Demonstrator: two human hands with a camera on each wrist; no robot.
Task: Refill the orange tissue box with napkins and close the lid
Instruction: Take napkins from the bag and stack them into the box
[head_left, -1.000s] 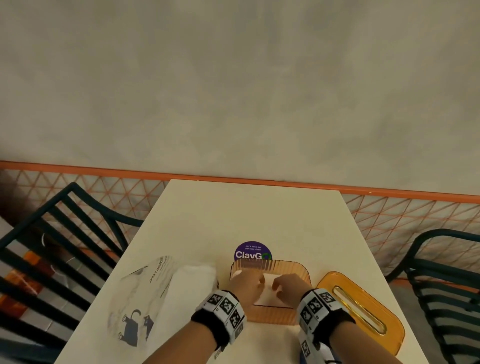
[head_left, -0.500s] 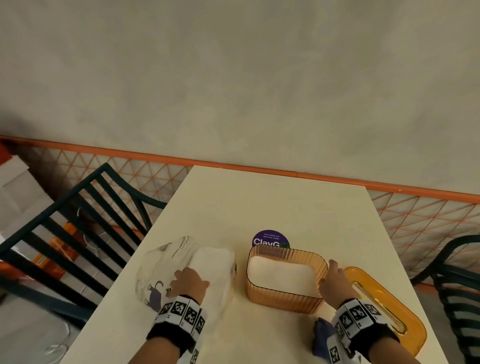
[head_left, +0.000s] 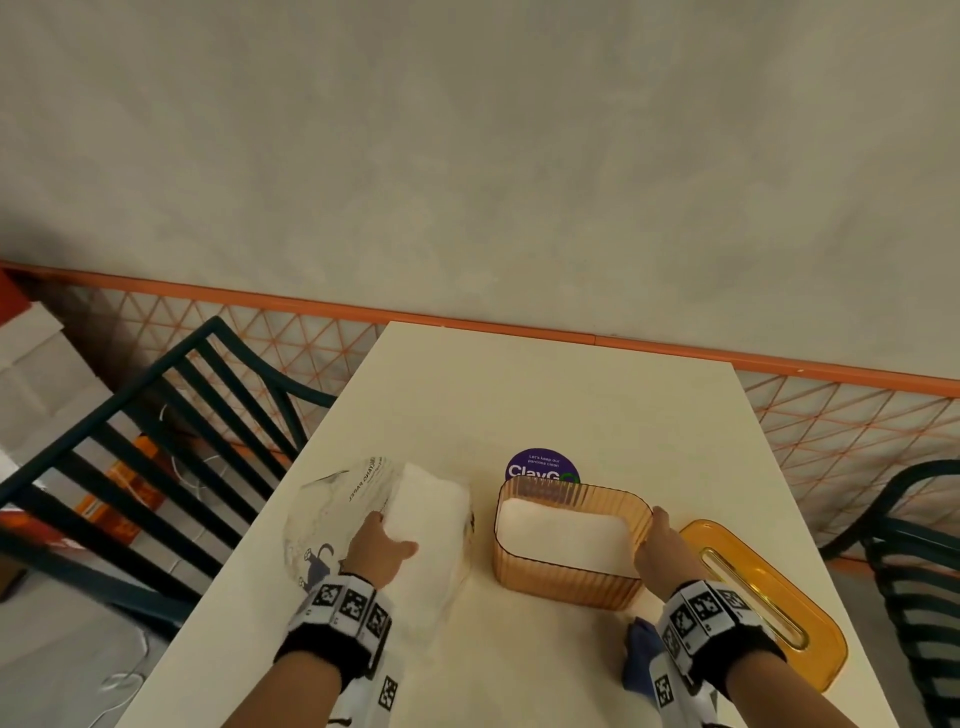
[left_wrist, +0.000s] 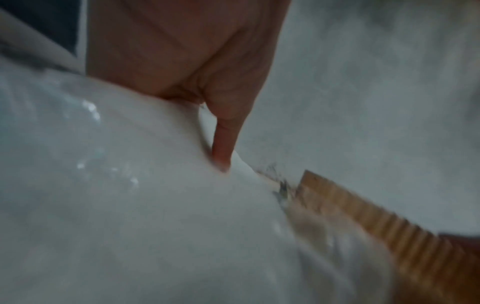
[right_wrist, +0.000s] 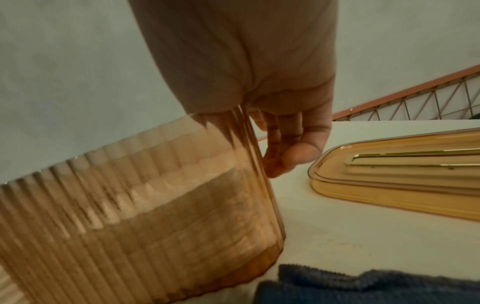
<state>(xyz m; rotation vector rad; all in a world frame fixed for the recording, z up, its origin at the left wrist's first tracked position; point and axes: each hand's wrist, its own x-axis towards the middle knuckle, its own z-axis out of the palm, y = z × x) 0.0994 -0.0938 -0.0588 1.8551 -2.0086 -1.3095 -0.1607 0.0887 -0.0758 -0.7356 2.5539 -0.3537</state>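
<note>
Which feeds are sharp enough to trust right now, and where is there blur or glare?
Head view: dim, warm, mostly sharp, its edges bowed by the wide lens. Left wrist view: heavily blurred, with glare specks on the napkin pack under the left hand. Right wrist view: the lid is crisp, the right hand close and shadowed, and the ribbed orange tissue box slightly smeared.

Soft, even indoor light here, warm and a bit dim, no hard shadows on the table. The head view bows at the edges, the orange rail curving. Left wrist view is murky and heavily smeared with blur; small glints sparkle on the plastic wrap. Right wrist view is sharper, though the ribbed box blurs up close, and a thin highlight runs along the lid.
</note>
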